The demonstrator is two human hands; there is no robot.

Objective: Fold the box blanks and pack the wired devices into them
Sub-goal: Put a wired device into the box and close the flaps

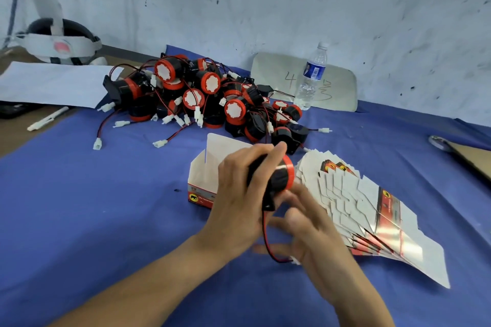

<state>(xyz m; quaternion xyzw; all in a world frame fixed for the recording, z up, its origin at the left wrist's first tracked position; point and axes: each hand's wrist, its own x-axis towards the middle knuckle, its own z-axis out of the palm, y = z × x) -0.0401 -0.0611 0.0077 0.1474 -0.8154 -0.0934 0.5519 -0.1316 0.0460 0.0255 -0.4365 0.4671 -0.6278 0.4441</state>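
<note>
Blue cloth (93,207) covers the bench, with a scuffed white wall behind. One wired device (281,176), black body with a red ring, sits in my left hand (239,194); fingers and thumb curl round the body and hold it above the near right end of the open box (203,180). One folded box only, top flaps up, white inside, printed red side facing me. The device's red-black wire (267,236) hangs down in a loop toward my right hand (310,233). Right hand is blurred; fingers look spread and loosely bent, the wire's end is at the palm, but I cannot tell whether it is pinched or only touched.

Right of the hands: one fanned stack of flat box blanks (372,210), white faces up, red print on some; the number of sheets is not countable. Far of the box: one heap of wired devices (207,95), too tangled to count exactly, white connectors scattered round its near edge. One water bottle (310,77) stands upright far right of the heap, in front of a card marked "4". Far left: one white sheet (53,82), one white pen (47,118), one headset (61,42).
</note>
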